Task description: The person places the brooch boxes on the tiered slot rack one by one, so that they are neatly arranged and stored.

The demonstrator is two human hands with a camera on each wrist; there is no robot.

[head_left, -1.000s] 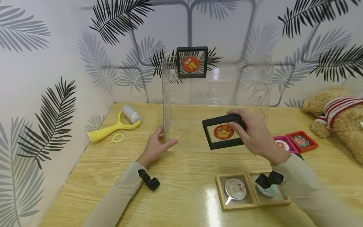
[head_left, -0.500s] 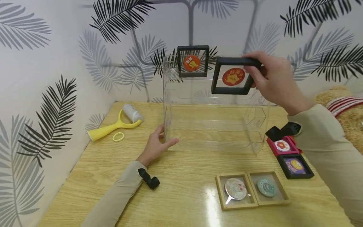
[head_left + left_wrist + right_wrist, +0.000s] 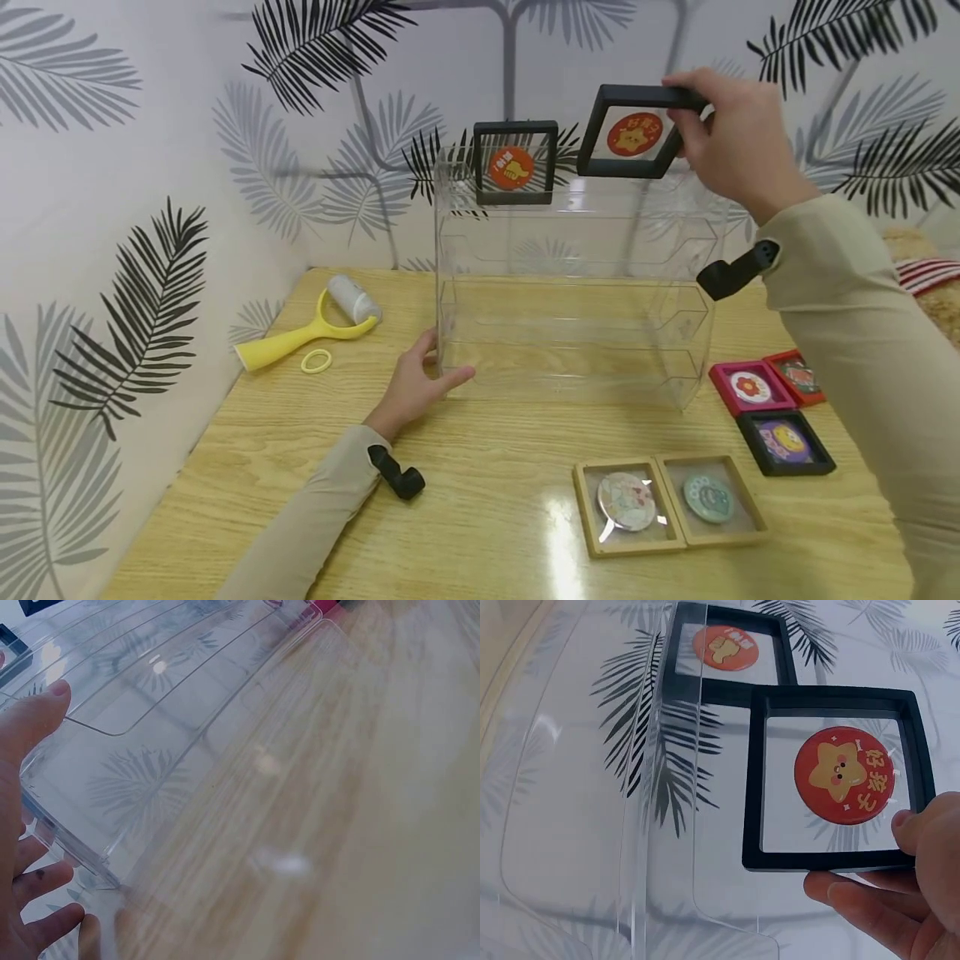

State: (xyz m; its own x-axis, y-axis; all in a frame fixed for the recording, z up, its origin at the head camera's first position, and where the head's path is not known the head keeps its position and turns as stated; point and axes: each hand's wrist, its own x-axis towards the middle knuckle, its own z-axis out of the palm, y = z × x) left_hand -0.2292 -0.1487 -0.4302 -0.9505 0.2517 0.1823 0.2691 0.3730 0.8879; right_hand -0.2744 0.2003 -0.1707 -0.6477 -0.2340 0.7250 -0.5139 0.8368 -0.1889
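Pinching a black frame (image 3: 637, 133) by its right edge with the right hand (image 3: 738, 137), thumb on the near face, fingers behind. Showing a red badge (image 3: 844, 775) with a yellow star in its window. Holding it tilted near the top right of a clear rack (image 3: 577, 292), to the right of a second black frame (image 3: 515, 163) at the rack's top left; cannot tell whether touching the rack. Resting the left hand (image 3: 420, 379), spread, at the rack's lower left corner, thumb across the front, fingers along the outer side. On the table (image 3: 465, 533), nearer the right: two wooden frames (image 3: 670, 508) side by side, then a pink frame (image 3: 752, 387), a red frame (image 3: 802, 379) and a third black frame (image 3: 786, 442). At left, a yellow forked handle (image 3: 288, 339) beside a yellow ring (image 3: 316, 361).
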